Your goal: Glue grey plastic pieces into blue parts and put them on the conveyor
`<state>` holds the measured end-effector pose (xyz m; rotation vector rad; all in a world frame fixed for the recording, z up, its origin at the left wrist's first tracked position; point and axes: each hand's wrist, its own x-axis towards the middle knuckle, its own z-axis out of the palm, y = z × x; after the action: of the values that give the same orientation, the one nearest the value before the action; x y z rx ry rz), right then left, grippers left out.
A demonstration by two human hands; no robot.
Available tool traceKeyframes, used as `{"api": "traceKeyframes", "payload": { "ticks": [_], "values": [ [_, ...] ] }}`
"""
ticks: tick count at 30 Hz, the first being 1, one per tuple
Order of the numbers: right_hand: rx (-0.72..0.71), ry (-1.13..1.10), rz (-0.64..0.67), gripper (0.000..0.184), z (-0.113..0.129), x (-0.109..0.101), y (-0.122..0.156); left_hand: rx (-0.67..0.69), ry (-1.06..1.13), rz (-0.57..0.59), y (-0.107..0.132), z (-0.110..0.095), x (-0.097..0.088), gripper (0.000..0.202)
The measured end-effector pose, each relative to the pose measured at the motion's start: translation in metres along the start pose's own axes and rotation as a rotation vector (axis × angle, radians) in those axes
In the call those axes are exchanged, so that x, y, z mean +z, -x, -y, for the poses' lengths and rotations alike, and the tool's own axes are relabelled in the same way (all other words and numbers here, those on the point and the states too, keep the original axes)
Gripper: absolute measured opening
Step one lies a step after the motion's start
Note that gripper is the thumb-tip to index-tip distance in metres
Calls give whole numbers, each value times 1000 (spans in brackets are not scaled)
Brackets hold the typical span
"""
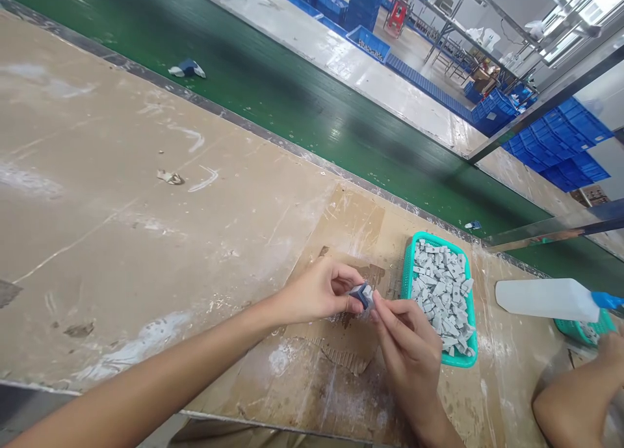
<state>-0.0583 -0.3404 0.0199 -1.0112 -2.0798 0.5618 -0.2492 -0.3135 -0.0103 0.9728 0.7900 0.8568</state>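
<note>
My left hand (319, 290) and my right hand (407, 344) meet over a worn cardboard sheet (341, 240) on the workbench. Both pinch one small grey-blue part (362, 296) between their fingertips. Just right of my hands stands a teal basket (407, 266) heaped with several small grey parts (443, 295). My left forearm reaches in from the lower left.
A white squeeze bottle (546, 299) with a blue cap lies at the right, near another person's arm (575, 402) and a second teal basket (582, 331). Behind the bench runs a green conveyor belt (292, 97) carrying a scrap (186, 69). Blue crates (560, 142) are stacked beyond.
</note>
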Motion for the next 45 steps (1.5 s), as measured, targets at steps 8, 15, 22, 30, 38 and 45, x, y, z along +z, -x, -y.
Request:
{"api": "traceKeyframes", "payload": {
  "ticks": [8,15,22,30,38,45],
  "values": [
    [-58,6,65,52,-4,2,2,33,78,11,2,3,7,26],
    [-34,28,88,44,-7,2,2,-56,203,-49,-1,11,12,45],
    [157,-189,71,39,-17,-13,-8,-182,606,-12,5,1,21,42],
    [-2,-442,274,53,-2,-11,-2,-148,533,23,17,-19,16,35],
    [-206,-296,196,49,4,-14,-10,-155,508,11,17,-21,20,36],
    [71,167,-224,34,-36,-36,-20,-143,398,-338,7,-34,10,17]
  ]
}}
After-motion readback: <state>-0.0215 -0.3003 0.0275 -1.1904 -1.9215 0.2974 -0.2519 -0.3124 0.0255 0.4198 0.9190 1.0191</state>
